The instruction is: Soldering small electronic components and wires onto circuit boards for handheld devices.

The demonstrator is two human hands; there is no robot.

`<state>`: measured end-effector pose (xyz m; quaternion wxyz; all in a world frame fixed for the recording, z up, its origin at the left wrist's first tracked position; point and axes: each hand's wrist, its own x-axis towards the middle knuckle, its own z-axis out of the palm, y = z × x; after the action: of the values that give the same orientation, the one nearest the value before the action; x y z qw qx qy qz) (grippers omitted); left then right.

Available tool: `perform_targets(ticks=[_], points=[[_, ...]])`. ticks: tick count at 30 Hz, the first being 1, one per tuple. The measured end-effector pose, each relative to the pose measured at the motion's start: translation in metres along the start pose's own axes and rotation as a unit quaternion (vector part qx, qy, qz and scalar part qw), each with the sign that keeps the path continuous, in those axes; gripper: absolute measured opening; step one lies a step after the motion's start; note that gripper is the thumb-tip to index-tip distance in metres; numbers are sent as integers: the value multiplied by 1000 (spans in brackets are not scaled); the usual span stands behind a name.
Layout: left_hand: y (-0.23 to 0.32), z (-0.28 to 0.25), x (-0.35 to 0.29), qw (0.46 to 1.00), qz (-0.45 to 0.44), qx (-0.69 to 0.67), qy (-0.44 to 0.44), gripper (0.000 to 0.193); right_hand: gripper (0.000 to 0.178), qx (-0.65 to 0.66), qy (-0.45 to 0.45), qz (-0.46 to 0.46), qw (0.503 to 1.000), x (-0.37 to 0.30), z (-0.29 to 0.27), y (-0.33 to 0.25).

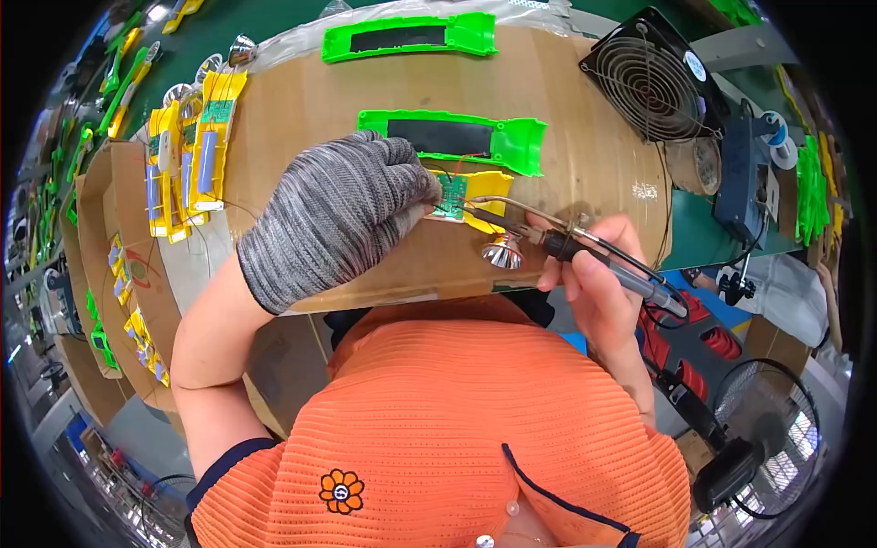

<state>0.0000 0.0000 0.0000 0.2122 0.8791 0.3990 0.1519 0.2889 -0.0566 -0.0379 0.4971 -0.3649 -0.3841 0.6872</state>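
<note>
My left hand [338,210], in a grey knit glove, is closed with its fingertips at the edge of a small green circuit board [451,195]. What the fingers pinch is hidden. The board sits in a yellow plastic housing [491,183]. My right hand [607,297], bare, grips a soldering iron [630,281] with a thin curved metal tube along it, its tip pointing left at the board. A silver reflector cup [502,253] lies just below the housing. Behind it rests a green plastic shell [519,146] with a black panel; a red wire runs between shell and board.
Another green shell [470,35] lies farther back on the cardboard-covered table [585,137]. Several yellow housings [217,100] with blue cells and reflectors stand at left, beside an open cardboard box [128,196]. A black fan [644,87] and a blue box-shaped unit [742,173] stand at right.
</note>
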Motion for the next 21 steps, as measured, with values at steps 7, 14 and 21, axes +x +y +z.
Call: perform_targets(ticks=[7,14,21], points=[[6,5,6,1000,-6,-14,4,16,15,-69,11,34,997,-3,3,-12],[4,2,5,1000,-5,-2,3,16,17,-94,14,65,993,-2,5,-9],[4,0,5,1000,-9,2,-2,16,18,-66,13,49,997,-2,6,-2]])
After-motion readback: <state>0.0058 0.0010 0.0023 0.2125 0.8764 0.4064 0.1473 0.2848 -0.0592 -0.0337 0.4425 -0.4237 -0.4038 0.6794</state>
